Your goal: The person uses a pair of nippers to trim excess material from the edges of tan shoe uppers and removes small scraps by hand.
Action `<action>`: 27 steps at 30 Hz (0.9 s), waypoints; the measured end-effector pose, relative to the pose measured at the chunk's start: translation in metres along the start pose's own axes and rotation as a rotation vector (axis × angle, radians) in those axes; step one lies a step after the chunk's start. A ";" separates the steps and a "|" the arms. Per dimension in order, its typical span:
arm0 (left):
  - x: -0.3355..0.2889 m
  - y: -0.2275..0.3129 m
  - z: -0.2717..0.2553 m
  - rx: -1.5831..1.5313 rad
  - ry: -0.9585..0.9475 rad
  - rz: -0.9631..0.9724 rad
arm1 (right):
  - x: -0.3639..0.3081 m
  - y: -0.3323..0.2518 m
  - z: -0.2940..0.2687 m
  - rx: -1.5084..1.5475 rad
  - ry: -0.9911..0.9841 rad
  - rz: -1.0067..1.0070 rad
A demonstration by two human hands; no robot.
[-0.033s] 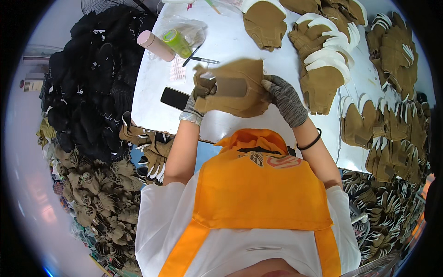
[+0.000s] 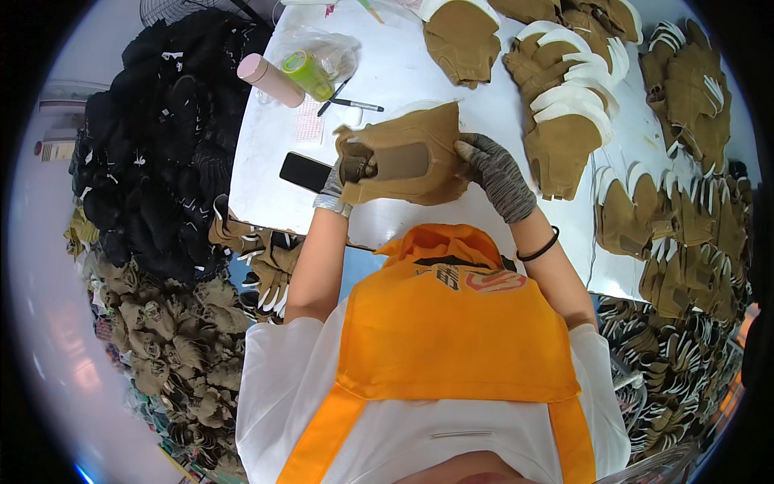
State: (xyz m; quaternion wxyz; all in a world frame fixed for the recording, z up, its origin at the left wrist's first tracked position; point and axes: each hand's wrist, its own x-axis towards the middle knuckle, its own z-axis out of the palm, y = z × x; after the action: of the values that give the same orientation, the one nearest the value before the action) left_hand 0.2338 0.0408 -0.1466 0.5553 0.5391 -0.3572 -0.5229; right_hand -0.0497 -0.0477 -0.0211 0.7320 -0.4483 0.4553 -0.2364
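Observation:
A brown fabric piece [image 2: 442,149] with a dark rounded patch is held above the white table, in front of my chest. My left hand [image 2: 333,189], in a grey knitted glove, is at its left end. Grey fingers show in the opening there, curled and partly hidden by the cloth. On the other side my right hand [image 2: 497,175], gloved alike, pinches the piece's right edge with its fingertips. A black phone [image 2: 305,172] lies just left of my left hand. Behind the piece, a pale curved edge peeks out along its top.
A pink bottle [image 2: 272,80], a green cup [image 2: 308,75], a plastic bag [image 2: 332,55] and a black pen [image 2: 357,105] stand or lie at the back left. Brown pieces with white rims [image 2: 564,121] are stacked right. Black pieces [image 2: 161,153] are heaped beyond the table's left edge.
The left end of the brown piece has spread and come down over my left hand, covering more of it. My right hand has barely shifted.

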 end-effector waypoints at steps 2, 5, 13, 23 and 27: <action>0.001 -0.015 0.003 -0.393 0.070 -0.112 | -0.001 0.004 -0.001 0.003 -0.010 -0.045; 0.009 -0.008 0.001 -0.005 0.029 0.005 | 0.000 -0.004 -0.001 0.014 -0.045 -0.072; 0.033 0.029 0.033 -0.411 0.062 -0.243 | 0.009 0.006 0.002 -0.107 0.077 -0.177; 0.042 0.050 0.056 -0.182 0.158 -0.236 | 0.027 0.056 -0.029 -0.008 0.083 -0.019; 0.042 0.007 0.029 -0.438 0.066 -0.298 | 0.040 0.087 -0.040 -0.122 0.109 0.005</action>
State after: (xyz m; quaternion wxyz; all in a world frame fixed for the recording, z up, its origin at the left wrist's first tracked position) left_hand 0.2161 -0.0073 -0.1419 0.5868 0.4696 -0.1339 -0.6459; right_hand -0.0710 -0.0536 -0.1225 0.6782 -0.4775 0.5090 -0.2303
